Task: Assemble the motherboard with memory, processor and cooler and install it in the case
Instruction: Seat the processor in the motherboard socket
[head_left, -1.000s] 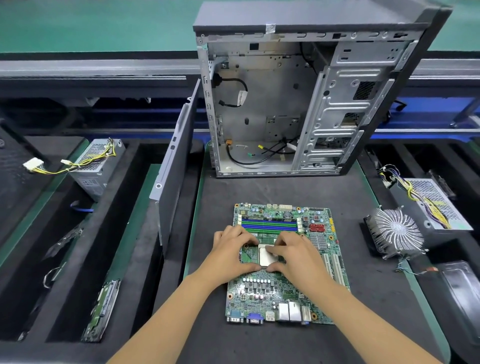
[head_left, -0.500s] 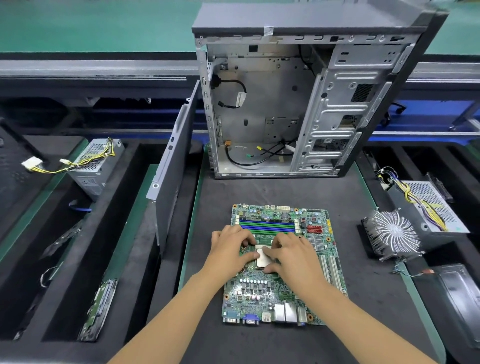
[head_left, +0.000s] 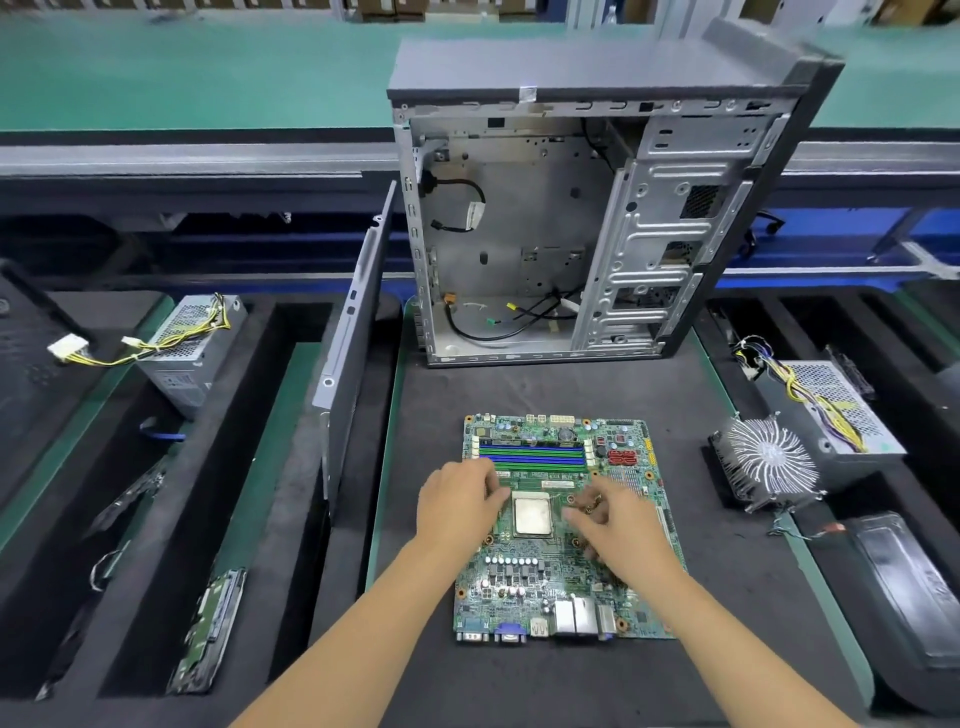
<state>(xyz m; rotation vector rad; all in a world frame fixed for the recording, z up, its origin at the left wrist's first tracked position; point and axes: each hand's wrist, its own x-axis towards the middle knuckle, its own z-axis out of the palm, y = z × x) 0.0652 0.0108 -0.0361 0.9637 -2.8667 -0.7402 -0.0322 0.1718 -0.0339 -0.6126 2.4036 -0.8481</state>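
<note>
The green motherboard (head_left: 524, 577) lies flat on the dark mat in front of me. The silver processor (head_left: 531, 514) sits in its socket at the board's middle, uncovered. Blue and green memory slots (head_left: 530, 457) run along the far edge. My left hand (head_left: 457, 506) hovers just left of the processor with loosely bent fingers, holding nothing. On the processor's right, my right hand (head_left: 618, 525) is over the board with spread fingers, also holding nothing. The finned cooler (head_left: 769, 460) rests on the mat's right edge. The open case (head_left: 571, 234) stands upright behind the board.
The case's side panel (head_left: 353, 332) leans upright left of the mat (head_left: 545, 389). A power supply (head_left: 192, 348) with yellow cables sits in the left tray, another power supply (head_left: 831, 405) behind the cooler. Loose cables lie on the case floor. A green conveyor runs behind.
Both hands have drawn apart from the processor, which they covered and pressed before; it now shows fully in its socket. My head has shifted slightly.
</note>
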